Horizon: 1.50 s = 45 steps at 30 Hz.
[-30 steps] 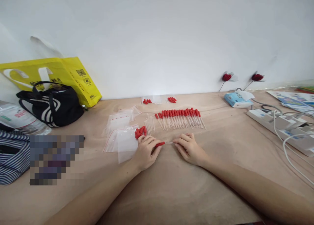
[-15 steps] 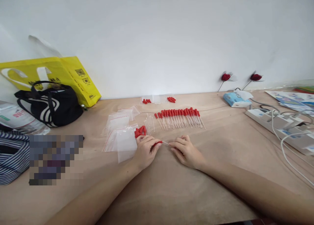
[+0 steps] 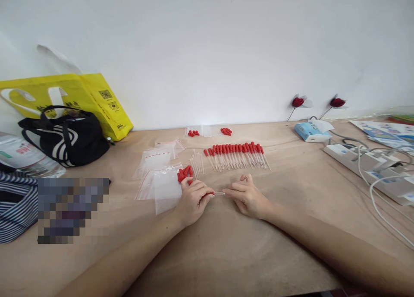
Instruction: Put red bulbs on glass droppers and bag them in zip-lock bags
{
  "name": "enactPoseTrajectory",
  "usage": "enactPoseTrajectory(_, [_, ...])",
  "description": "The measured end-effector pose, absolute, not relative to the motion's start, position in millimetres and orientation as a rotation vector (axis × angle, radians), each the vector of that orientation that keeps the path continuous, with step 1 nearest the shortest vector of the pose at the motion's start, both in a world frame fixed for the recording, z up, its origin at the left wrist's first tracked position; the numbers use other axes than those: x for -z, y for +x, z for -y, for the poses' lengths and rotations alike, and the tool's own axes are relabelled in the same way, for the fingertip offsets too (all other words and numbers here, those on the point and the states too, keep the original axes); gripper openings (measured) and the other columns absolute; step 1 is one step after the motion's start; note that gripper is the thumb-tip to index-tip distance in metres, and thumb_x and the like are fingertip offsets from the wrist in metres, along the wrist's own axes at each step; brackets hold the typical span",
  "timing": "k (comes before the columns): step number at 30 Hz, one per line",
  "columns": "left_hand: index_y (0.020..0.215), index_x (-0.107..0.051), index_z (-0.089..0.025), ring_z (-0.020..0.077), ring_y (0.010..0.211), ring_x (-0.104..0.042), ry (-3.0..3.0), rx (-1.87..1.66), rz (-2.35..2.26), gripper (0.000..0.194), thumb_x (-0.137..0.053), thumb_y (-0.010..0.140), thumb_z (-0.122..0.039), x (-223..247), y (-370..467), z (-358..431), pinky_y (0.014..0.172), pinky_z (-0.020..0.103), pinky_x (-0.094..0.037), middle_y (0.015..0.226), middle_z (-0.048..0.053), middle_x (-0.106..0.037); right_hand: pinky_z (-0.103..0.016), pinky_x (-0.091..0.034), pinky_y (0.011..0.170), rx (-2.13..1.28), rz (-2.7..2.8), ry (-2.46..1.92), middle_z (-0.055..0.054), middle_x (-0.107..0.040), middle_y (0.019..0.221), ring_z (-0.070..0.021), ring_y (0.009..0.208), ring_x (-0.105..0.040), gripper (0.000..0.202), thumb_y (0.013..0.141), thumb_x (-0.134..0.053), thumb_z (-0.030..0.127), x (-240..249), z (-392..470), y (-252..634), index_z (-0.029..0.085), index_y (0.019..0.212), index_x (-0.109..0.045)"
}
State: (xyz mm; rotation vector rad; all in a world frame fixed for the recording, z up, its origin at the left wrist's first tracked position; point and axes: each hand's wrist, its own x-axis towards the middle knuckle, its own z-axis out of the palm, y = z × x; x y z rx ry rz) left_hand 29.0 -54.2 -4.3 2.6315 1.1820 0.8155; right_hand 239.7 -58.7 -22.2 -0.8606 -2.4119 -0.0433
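In the head view my left hand (image 3: 194, 200) pinches a red rubber bulb, mostly covered by the fingers. My right hand (image 3: 247, 197) grips a thin clear dropper tube (image 3: 219, 194), whose left end meets the bulb. Whether the tube sits inside the bulb I cannot tell. Just beyond my left hand lies a small pile of red bulbs (image 3: 185, 173) on clear zip bags (image 3: 166, 191). Several bare tubes (image 3: 196, 162) lie behind it. To their right is a row of droppers with red bulbs (image 3: 237, 154), bulbs pointing to the wall.
More red bulbs (image 3: 226, 131) lie on bags by the wall. At left stand a yellow bag (image 3: 113, 111), a black bag (image 3: 86, 139) and a large bottle (image 3: 29, 156). A tissue pack (image 3: 311, 132) and a power strip (image 3: 384, 176) with cables are at right.
The tube between my hands has turned from slanting to nearly level. My right hand's fingers have curled more, and my left fingers now cover more of the red bulb.
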Motion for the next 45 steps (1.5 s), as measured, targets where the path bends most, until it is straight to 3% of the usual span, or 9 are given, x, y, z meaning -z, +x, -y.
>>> enactPoseTrajectory(7, [0.078, -0.06, -0.022, 0.0141, 0.075, -0.055, 2.698, -0.774, -1.111, 0.017, -0.044, 0.084, -0.023, 5, 29, 55, 0.089, 0.04, -0.019, 0.073, -0.002, -0.065, -0.032, -0.022, 0.069, 0.176, 2.414, -0.806, -0.002, -0.053, 0.067, -0.0117, 0.061, -0.044, 0.033, 0.076, -0.034, 0.005, 25, 58, 238, 0.016, 0.092, -0.06])
enactPoseTrajectory(12, [0.075, -0.058, -0.021, 0.0148, 0.074, -0.055, 2.688, -0.779, -1.124, 0.016, -0.045, 0.083, -0.025, 5, 30, 55, 0.089, 0.04, -0.021, 0.071, -0.001, -0.064, -0.03, -0.023, 0.066, 0.108, 2.409, -0.867, -0.003, -0.053, 0.068, -0.0122, 0.059, -0.039, 0.028, 0.081, -0.033, 0.011, 23, 61, 231, 0.015, 0.086, -0.06])
enactPoseTrajectory(39, [0.076, -0.062, -0.022, 0.0137, 0.074, -0.055, 2.739, -0.882, -1.057, 0.016, -0.048, 0.083, -0.025, 9, 31, 55, 0.092, 0.04, -0.019, 0.068, -0.001, -0.063, -0.028, -0.025, 0.07, -0.318, 2.454, -0.881, -0.004, -0.058, 0.076, -0.0132, 0.069, -0.047, 0.022, 0.086, -0.032, 0.015, 23, 56, 224, 0.015, 0.084, -0.054])
enactPoseTrajectory(45, [0.076, -0.062, -0.022, 0.0138, 0.072, -0.056, 2.702, -0.969, -1.106, 0.016, -0.049, 0.082, -0.026, 7, 33, 53, 0.089, 0.039, -0.021, 0.069, -0.002, -0.064, -0.03, -0.025, 0.071, -0.257, 2.47, -0.936, -0.004, -0.06, 0.076, -0.0133, 0.07, -0.049, 0.021, 0.086, -0.037, 0.019, 13, 53, 224, 0.016, 0.086, -0.058])
